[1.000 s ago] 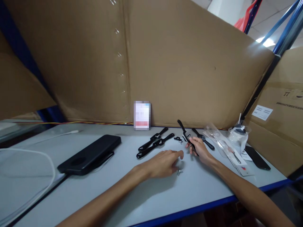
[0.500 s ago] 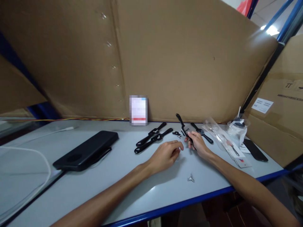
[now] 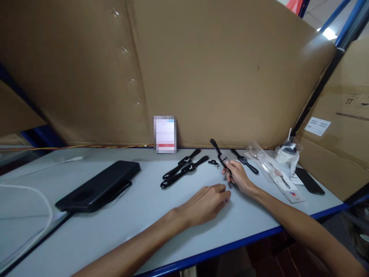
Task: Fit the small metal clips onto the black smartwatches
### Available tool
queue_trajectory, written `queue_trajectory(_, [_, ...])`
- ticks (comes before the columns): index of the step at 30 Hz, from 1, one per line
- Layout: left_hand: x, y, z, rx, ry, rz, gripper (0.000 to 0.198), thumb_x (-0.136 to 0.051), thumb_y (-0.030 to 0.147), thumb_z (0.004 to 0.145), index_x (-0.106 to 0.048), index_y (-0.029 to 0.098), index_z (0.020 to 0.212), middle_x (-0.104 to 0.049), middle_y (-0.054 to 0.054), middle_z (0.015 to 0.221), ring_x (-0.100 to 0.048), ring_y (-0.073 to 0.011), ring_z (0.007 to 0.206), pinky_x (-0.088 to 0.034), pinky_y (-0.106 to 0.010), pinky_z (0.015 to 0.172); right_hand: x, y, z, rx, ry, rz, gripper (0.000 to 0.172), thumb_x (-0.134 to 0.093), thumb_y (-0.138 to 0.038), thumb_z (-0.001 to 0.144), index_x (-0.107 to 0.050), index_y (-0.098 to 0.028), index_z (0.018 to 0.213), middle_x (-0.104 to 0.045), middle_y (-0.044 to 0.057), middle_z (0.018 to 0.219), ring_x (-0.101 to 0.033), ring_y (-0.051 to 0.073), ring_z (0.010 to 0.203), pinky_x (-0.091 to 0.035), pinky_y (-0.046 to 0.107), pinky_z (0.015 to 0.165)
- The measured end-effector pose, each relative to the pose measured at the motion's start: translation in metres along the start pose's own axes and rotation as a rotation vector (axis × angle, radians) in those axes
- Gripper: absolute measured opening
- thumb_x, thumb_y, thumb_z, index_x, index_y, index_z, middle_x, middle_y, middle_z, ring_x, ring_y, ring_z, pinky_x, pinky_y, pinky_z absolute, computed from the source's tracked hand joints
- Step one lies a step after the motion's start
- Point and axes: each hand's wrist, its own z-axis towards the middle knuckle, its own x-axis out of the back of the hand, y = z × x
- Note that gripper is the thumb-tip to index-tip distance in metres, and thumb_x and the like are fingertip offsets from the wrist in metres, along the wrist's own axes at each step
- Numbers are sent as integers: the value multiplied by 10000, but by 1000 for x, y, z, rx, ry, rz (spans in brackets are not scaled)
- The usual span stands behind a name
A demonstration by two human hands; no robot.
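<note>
My right hand (image 3: pixel 239 176) grips a black spokeshave (image 3: pixel 221 156) by its near handle, with the tool tilted up off the table and its far handle pointing away. My left hand (image 3: pixel 209 202) is lower and to the left, fingers curled down and pressed together. The small silvery wing screw that lay there is out of sight, apparently within those fingers. Beyond the hands lies a small black clamp piece with a screw (image 3: pixel 213 163). Two more black spokeshaves, a front one (image 3: pixel 184 171) and a rear one (image 3: pixel 181 164), lie side by side on the left.
Another spokeshave (image 3: pixel 244 161) lies behind my right hand. Clear plastic packaging (image 3: pixel 271 169), a wrapped cup (image 3: pixel 286 154) and a black phone (image 3: pixel 309 181) occupy the right side. A black stand (image 3: pixel 99 184) and white cable (image 3: pixel 43 200) are left. A blurred screen (image 3: pixel 165 134) leans against the cardboard (image 3: pixel 207 77).
My left hand has drawn nearer the table's front edge, and the wing screw lying there no longer shows. My right hand keeps its hold on the spokeshave. The view has shifted slightly.
</note>
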Motion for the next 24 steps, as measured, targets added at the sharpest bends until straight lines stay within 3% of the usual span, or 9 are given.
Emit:
queue_trajectory(3, [2,-19,0,83,58,30,229,-431,162,960,-640,169,1053,-638,-116,1084,-627,-239,899,-483,-359,780,-1,2,-1,20,-13,-8,415,-578,-564,902,-480,-193,745,-668,8,705,-489,50,369,-249,151,294])
queue_trajectory(7, [2,-39,-1,88,119,-69,271,-453,95,904,-653,177,1067,-642,-101,1103,-636,-226,948,-490,-351,845,-1,2,-2,31,-13,-10,449,-597,-613,867,-464,-201,746,-663,3,693,-483,56,361,-233,161,290])
queue_trajectory(16, [3,-40,2,173,148,9,249,-438,112,920,-667,158,1007,-654,-118,1042,-640,-232,918,-494,-349,805,1,5,0,78,13,-53,503,-570,-670,857,-449,-203,714,-661,16,697,-483,56,357,-253,178,309])
queue_trajectory(19, [2,-44,3,249,196,59,236,-449,202,956,-668,149,1026,-652,-132,1027,-625,-242,920,-497,-365,808,6,5,5,108,49,-67,515,-573,-687,855,-449,-206,720,-680,32,719,-506,67,367,-261,185,311])
queue_trajectory(24, [1,-60,2,278,355,121,364,-418,372,1016,-646,150,1193,-651,-164,1196,-576,-307,1139,-465,-462,976,19,2,15,141,171,-46,519,-586,-700,851,-477,-205,738,-686,34,717,-512,75,380,-275,186,318])
